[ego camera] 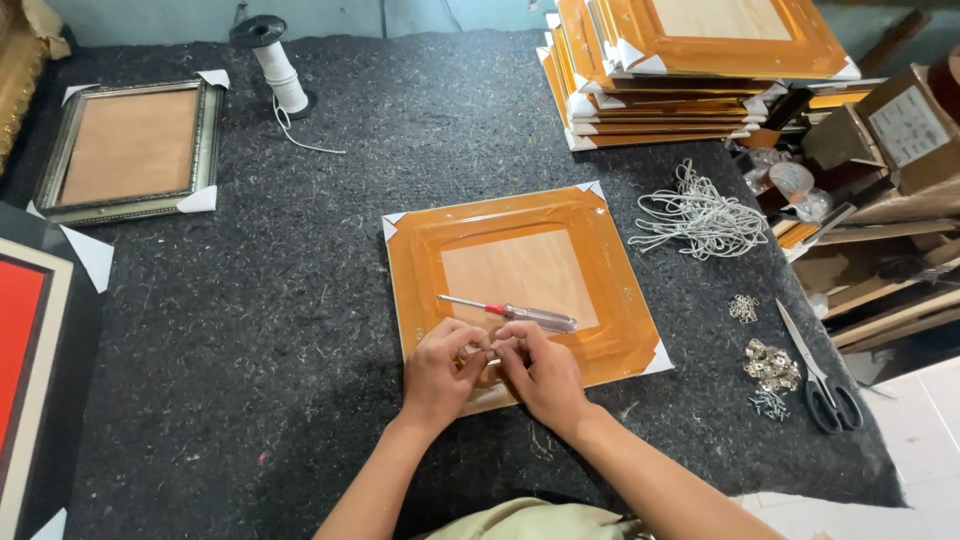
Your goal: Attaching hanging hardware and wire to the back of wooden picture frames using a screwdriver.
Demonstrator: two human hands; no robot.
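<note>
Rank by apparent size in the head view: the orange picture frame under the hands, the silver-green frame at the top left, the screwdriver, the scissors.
1. Orange wooden picture frame, lying face down
2. Silver-green picture frame, though it lies farther from the camera
3. Red-and-clear-handled screwdriver and black-handled scissors: alike in length, too close to rank

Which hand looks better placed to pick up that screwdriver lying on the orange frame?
Probably the right hand. The screwdriver lies on the orange frame with its clear handle pointing right, just above that hand's knuckles. The left hand sits nearer the thin metal tip. Both hands are pinching something small at the frame's near edge.
</note>
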